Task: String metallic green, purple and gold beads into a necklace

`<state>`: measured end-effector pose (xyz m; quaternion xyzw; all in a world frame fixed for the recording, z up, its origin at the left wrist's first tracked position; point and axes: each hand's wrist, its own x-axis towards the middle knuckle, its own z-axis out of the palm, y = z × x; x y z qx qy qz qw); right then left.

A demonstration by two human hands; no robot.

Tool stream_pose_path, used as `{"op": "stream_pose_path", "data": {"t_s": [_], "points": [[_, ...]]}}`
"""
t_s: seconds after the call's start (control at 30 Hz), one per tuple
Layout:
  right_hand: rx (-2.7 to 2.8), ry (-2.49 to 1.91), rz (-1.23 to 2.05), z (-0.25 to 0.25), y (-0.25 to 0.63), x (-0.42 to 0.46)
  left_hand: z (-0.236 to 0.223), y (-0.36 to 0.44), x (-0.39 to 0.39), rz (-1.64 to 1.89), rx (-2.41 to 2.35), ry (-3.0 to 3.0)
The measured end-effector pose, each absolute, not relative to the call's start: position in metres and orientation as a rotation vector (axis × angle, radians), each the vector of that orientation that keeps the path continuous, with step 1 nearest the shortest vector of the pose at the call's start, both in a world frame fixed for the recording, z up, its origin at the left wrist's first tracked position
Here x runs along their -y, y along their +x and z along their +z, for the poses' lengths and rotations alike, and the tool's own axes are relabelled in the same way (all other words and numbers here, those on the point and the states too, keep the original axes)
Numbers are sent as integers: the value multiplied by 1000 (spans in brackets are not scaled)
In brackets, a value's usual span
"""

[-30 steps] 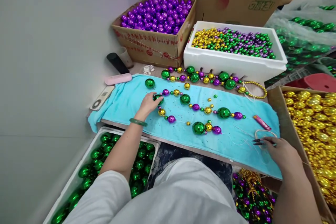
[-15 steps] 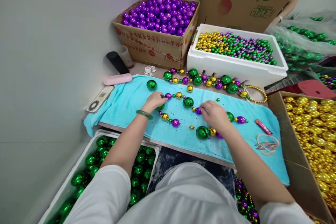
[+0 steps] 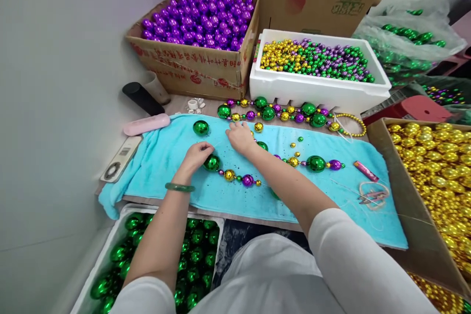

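My left hand (image 3: 197, 155) pinches a thin clear string (image 3: 217, 145) just above a large green bead (image 3: 212, 163). From that bead a strand of small beads runs right, with a gold bead (image 3: 229, 175) and a purple bead (image 3: 248, 180). My right hand (image 3: 241, 137) is closed at the far part of the towel, its fingertips curled; what they hold is hidden. Beneath its wrist a green bead (image 3: 262, 146) partly shows. Another strand continues right with a large green bead (image 3: 316, 163). A loose green bead (image 3: 200, 128) lies behind my left hand.
Everything lies on a blue towel (image 3: 165, 176). Behind it are a finished-looking bead strand (image 3: 308, 109), a carton of purple beads (image 3: 191, 66) and a white foam box (image 3: 320, 89). Right are scissors (image 3: 374, 196) and a carton of gold beads (image 3: 408, 196). Green beads fill a lower left box (image 3: 123, 216).
My right hand has moved left and away from me, from the middle of the strand to near my left hand. My left hand has shifted slightly down and left. The view has turned a little.
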<state>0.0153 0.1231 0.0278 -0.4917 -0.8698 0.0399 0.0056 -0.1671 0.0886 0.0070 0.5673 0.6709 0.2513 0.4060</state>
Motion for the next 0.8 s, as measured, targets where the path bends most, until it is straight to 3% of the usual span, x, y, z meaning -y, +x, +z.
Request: {"op": "stream_pose_path", "data": {"t_s": [0.33, 0.53, 0.8], "points": [[2537, -1647, 178, 42, 27, -80, 14, -163, -82, 871, -1522, 1035], [2058, -2090, 440, 44, 93, -87, 8, -164, -83, 1005, -1417, 746], [1908, -2120, 720, 43, 102, -100, 6, -166, -82, 1139, -1294, 459]]}}
